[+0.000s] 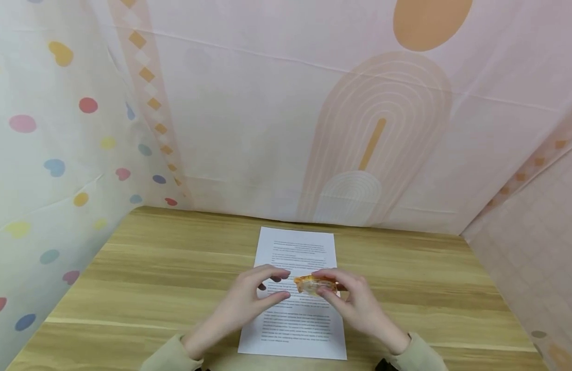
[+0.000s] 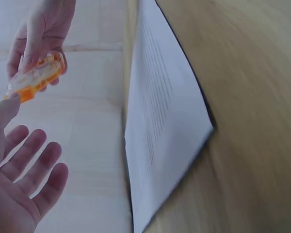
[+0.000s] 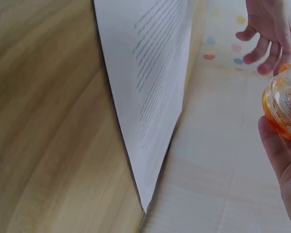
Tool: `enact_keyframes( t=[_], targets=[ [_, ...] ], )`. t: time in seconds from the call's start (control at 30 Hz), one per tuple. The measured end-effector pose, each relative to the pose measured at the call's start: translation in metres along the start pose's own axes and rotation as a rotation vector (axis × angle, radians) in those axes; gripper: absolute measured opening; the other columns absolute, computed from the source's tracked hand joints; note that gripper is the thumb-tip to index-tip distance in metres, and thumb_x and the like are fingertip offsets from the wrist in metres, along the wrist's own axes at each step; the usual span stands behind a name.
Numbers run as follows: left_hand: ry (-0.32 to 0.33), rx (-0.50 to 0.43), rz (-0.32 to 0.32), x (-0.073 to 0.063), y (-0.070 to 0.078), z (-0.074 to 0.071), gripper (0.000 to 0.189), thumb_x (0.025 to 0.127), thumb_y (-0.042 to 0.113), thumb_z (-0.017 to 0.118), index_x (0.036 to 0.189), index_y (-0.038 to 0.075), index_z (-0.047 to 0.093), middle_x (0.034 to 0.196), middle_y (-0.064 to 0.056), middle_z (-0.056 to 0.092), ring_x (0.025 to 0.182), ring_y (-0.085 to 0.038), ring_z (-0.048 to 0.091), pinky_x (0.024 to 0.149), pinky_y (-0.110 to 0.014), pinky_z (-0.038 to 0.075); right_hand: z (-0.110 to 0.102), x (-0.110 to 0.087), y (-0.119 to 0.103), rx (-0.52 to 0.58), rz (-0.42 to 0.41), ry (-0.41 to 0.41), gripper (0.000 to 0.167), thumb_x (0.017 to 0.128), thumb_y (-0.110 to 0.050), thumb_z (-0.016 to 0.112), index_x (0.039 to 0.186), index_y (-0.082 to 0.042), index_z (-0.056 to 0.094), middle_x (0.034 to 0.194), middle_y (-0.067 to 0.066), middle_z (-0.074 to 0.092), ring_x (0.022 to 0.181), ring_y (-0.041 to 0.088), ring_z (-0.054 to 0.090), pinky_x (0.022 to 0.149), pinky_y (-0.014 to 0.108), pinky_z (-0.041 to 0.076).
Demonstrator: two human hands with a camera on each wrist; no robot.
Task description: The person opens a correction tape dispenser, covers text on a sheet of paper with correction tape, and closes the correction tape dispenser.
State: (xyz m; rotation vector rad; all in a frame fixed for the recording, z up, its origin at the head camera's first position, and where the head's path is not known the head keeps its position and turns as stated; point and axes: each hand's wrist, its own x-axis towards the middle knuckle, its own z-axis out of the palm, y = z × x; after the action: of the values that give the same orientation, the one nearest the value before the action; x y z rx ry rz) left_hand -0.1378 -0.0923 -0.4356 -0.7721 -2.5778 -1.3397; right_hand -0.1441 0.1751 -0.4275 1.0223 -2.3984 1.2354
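My right hand [image 1: 355, 301] holds an orange-and-clear plastic correction tape [image 1: 312, 285] between thumb and fingers, above the sheet of printed paper [image 1: 290, 348]. The correction tape's narrow orange end points left. In the right wrist view its rounded clear case [image 3: 283, 99] shows, partly cut off by the frame edge. My left hand [image 1: 251, 293] is raised across from it, fingers loosely bent and apart, with nothing in them. Its thumb and fingertips are close to the narrow end; in the head view a small gap separates them.
The paper lies lengthwise on a wood-grain table [image 1: 174, 257], covered in lines of print with a few blank gaps. Patterned cloth [image 1: 249, 129] hangs behind the table's far edge, and dotted cloth [image 1: 49, 216] hangs along the left.
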Motion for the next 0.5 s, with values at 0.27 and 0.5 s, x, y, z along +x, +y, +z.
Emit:
enact_keyframes(
  t=[0.27, 0.5],
  targets=[
    [0.006, -0.076, -0.007, 0.002, 0.012, 0.006, 0.031, 0.093, 0.023, 0.080, 0.122, 0.014, 0.075, 0.113, 0.000, 0.080, 0.100, -0.015, 0.074, 0.079, -0.023, 0.058, 0.004, -0.002, -0.002, 0.036, -0.026, 0.042, 0.028, 0.094, -0.001, 0.074, 0.121, -0.005, 0.071, 0.109, 0.014, 0.080, 0.095, 0.006, 0.073, 0.074, 0.026, 0.065],
    [0.029, -0.123, 0.013, 0.003, 0.016, 0.011, 0.026, 0.093, 0.021, 0.080, 0.117, 0.012, 0.076, 0.107, -0.003, 0.081, 0.095, -0.015, 0.075, 0.076, -0.025, 0.061, 0.008, -0.002, -0.002, 0.045, -0.094, 0.093, 0.032, 0.090, 0.005, 0.076, 0.120, -0.005, 0.072, 0.106, 0.015, 0.080, 0.094, 0.004, 0.073, 0.071, 0.028, 0.065]
  ],
)
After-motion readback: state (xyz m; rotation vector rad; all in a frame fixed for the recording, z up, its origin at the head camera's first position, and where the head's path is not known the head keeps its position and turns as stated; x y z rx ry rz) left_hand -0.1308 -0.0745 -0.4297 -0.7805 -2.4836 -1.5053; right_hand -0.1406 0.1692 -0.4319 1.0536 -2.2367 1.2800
